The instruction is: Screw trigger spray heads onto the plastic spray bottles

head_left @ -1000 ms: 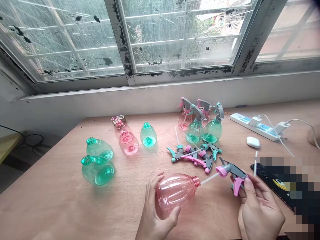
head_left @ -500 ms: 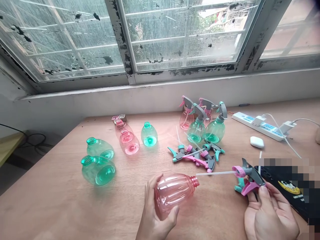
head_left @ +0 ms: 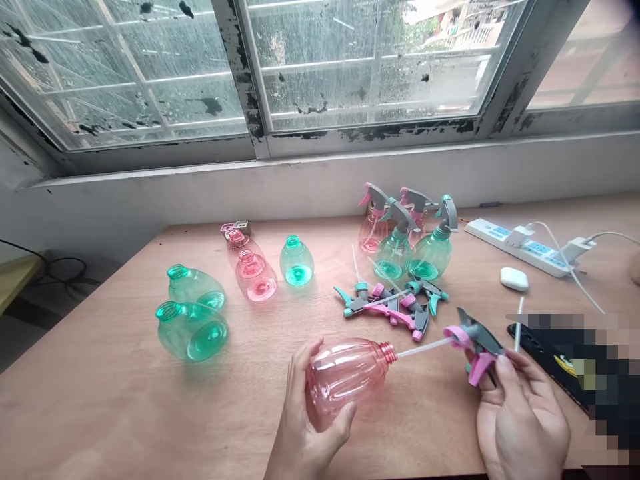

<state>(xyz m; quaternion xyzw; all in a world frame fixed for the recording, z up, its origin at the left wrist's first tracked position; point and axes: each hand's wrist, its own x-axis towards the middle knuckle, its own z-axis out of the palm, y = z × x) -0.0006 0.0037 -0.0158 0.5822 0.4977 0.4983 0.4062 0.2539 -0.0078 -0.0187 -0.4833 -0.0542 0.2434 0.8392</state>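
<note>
My left hand (head_left: 313,417) is wrapped round a clear pink bottle (head_left: 345,377) lying tilted on its side, its threaded neck toward the right. In my right hand (head_left: 520,410) is a pink and grey trigger spray head (head_left: 475,340). Its thin white dip tube (head_left: 423,349) reaches left to the bottle's mouth, the tip seeming just inside. A bit of teal plastic shows behind that spray head, and a second white tube (head_left: 519,323) rises by my fingers; what it belongs to is mostly hidden. Beyond the bottle lies a pile of loose spray heads (head_left: 395,307).
Two green bottles (head_left: 193,330) lie at left; two pink bottles (head_left: 255,277) and a green bottle (head_left: 297,261) stand behind. Several assembled spray bottles (head_left: 430,253) stand near the wall. Rightward are a power strip (head_left: 520,247), a white case (head_left: 514,279) and a black phone (head_left: 545,360).
My right hand has moved left with the spray head, bringing the tube's tip from beside the bottle's mouth to the opening. My left hand still holds the bottle. The view has shifted slightly.
</note>
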